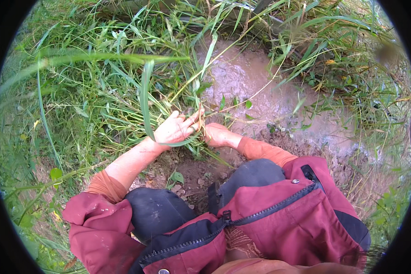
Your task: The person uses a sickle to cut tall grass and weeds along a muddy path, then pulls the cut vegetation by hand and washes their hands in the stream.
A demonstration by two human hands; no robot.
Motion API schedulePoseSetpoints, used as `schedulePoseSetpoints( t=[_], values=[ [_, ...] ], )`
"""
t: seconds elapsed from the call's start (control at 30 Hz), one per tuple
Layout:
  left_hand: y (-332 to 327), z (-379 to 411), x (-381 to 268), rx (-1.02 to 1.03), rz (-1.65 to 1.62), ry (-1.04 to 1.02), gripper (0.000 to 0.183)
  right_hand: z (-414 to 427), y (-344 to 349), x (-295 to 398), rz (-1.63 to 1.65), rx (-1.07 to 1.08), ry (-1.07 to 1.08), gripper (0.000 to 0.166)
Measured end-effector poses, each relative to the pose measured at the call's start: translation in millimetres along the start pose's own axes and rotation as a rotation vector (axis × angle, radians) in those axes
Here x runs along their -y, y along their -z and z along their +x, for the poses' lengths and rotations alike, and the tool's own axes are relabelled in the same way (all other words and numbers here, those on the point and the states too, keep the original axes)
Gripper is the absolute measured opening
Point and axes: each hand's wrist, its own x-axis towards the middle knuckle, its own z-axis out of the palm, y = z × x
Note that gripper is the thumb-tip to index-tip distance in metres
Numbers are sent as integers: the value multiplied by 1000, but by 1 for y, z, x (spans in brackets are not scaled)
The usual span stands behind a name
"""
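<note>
My left hand (178, 128) lies over a bunch of long green grass (157, 111), its fingers stretched towards the right and a ring on one of them. Grass blades run under the palm and come out below it; whether the thumb grips them is hidden. Close beside it, my right hand (219, 134) is curled with its knuckles up, at a few yellowish grass stems (202, 120). The fingertips of that hand are out of sight. One broad grass blade (146, 102) bends down across my left wrist.
Muddy brown water (239, 78) spreads ahead and to the right. Dense grass and weeds (89, 75) cover the left side. Bare wet soil (195, 171) shows between my dark-clad knees (159, 209). At the top, a long greyish edge (222, 20) runs behind the grass. A leafy stem (56, 178) reaches in from the left.
</note>
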Motion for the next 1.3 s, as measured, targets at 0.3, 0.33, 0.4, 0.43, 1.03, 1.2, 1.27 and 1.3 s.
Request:
schedulePoseSetpoints(
  t=[0.3,0.33,0.4,0.43,1.03,1.2,1.27,1.3],
  values=[
    [-49,-12,-1,147,-221,178,21,-18,7,10,172,32,98,34],
    [-18,-4,4,146,-535,340,27,-24,24,15,236,46,81,37],
    [-3,-10,26,-78,-743,525,25,-31,54,24,317,-139,316,44],
    [14,-11,38,-88,-722,616,23,-37,67,31,203,-379,332,47],
    [124,-371,200,-51,295,2167,49,-170,17,-145,85,-466,-330,29],
    [128,-295,180,-39,358,1826,43,-80,49,-138,-21,-461,-164,22],
    [125,-258,174,155,389,1733,37,-37,55,-147,-58,-531,-51,24],
    [117,-235,164,153,344,1693,36,-16,57,-144,-63,-541,-51,26]
  ],
)
